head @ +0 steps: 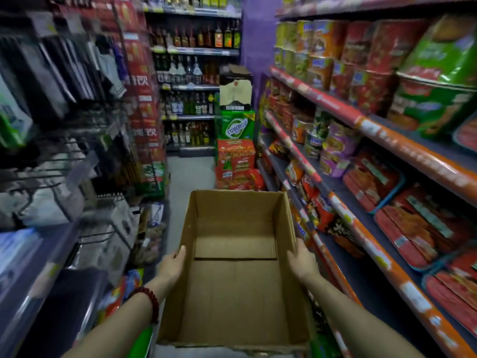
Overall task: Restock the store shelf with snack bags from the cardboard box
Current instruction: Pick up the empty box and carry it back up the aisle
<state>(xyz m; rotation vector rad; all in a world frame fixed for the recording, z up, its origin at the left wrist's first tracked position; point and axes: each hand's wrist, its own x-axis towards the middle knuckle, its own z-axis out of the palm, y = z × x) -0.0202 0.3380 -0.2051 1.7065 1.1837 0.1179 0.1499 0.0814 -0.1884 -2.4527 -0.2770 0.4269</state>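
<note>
An open cardboard box (pixel 235 301) is held in front of me in the aisle, and nothing lies inside it. My left hand (pixel 172 264) grips its left wall and my right hand (pixel 302 262) grips its right wall. A red bead bracelet is on my left wrist. The store shelf (pixel 343 210) runs along the right, with orange-red price rails. Snack bags (pixel 320 210) stand on its lower tiers. Flat red packs (pixel 410 228) lie in trays nearer to me.
Cup noodle tubs (pixel 335 55) fill the upper right shelf. Stacked drink cartons (pixel 237 148) with a torn box on top stand at the aisle's far end. Bottle shelves (pixel 191 73) line the back wall. Racks of hanging goods (pixel 64 125) crowd the left side. Grey floor (pixel 189 177) lies ahead.
</note>
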